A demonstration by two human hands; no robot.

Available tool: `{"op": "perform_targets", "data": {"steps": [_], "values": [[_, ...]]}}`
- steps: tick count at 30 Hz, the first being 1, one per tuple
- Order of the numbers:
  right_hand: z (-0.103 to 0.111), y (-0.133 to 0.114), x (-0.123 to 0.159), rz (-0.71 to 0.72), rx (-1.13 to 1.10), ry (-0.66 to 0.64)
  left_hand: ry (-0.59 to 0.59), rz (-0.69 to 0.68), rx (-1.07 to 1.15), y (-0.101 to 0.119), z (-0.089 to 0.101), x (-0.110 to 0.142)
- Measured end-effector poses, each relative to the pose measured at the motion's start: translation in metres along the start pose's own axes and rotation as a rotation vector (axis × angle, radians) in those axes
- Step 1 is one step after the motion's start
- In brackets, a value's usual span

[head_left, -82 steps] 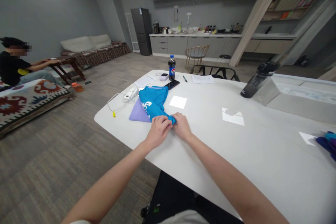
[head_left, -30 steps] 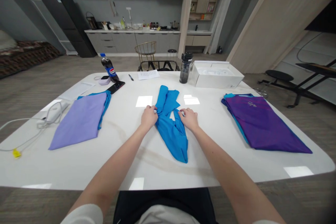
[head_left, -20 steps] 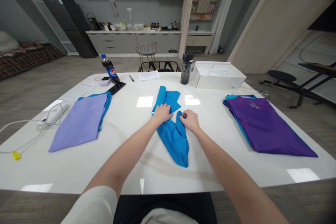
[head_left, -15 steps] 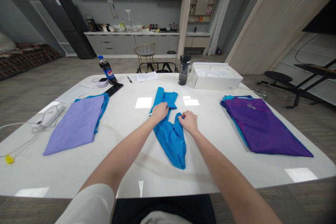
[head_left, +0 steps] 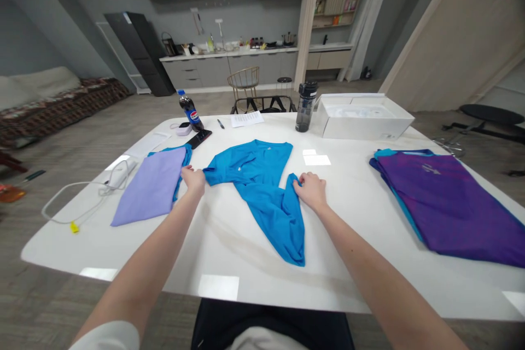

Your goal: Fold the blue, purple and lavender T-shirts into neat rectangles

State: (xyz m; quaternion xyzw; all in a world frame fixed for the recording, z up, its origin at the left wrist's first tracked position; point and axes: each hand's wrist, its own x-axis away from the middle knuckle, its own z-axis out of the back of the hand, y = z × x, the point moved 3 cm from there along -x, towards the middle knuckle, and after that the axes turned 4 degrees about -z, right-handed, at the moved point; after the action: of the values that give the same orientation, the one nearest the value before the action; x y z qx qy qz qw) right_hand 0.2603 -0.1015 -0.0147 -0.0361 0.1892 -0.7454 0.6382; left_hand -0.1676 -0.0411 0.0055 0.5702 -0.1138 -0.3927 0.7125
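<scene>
A bright blue shirt point(head_left: 262, 186) lies partly spread in the middle of the white table point(head_left: 229, 240). My left hand point(head_left: 193, 180) is closed on the shirt's left edge and holds it stretched out to the left. My right hand point(head_left: 311, 191) is closed on a bunched fold at the shirt's right side. A twisted part of the shirt trails toward me between my arms.
A lilac shirt point(head_left: 151, 186) over a blue one lies at the left, a purple shirt point(head_left: 447, 202) at the right. Behind stand a cola bottle point(head_left: 188, 111), phone point(head_left: 199, 138), pen, paper sheet, dark water bottle point(head_left: 305, 106) and white box point(head_left: 361, 117). A white cable point(head_left: 77, 197) runs at far left.
My left hand has pulled the blue shirt's edge out to the left, which opened the bunched top part flat. My right hand has stayed on its fold.
</scene>
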Motion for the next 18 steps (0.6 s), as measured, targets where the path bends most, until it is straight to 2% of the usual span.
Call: {"op": "perform_targets", "data": {"steps": [2, 4, 6, 8, 11, 14, 18], "values": [[-0.001, 0.000, 0.000, 0.010, 0.000, 0.000, -0.065, -0.216, -0.189, 0.007, 0.002, 0.014], [-0.001, 0.000, 0.000, 0.008, -0.009, 0.010, -0.298, -0.471, -0.361, 0.019, -0.015, 0.031], [-0.001, 0.001, 0.000, -0.003, -0.025, 0.023, -0.556, -0.601, -0.482, 0.026, -0.040, 0.044], [0.000, 0.002, 0.000, -0.008, -0.049, 0.034, -0.697, -0.571, -0.580, 0.027, -0.061, 0.048], [-0.001, 0.004, 0.000, 0.003, -0.097, 0.044, -0.725, -0.397, -0.750, 0.014, -0.076, 0.035], [-0.003, 0.008, -0.001, 0.013, -0.149, 0.057, -0.693, -0.282, -0.868, -0.006, -0.073, 0.016], [0.001, 0.008, -0.005, 0.016, -0.207, 0.079, -0.652, -0.337, -0.882, -0.023, -0.063, 0.005]]}}
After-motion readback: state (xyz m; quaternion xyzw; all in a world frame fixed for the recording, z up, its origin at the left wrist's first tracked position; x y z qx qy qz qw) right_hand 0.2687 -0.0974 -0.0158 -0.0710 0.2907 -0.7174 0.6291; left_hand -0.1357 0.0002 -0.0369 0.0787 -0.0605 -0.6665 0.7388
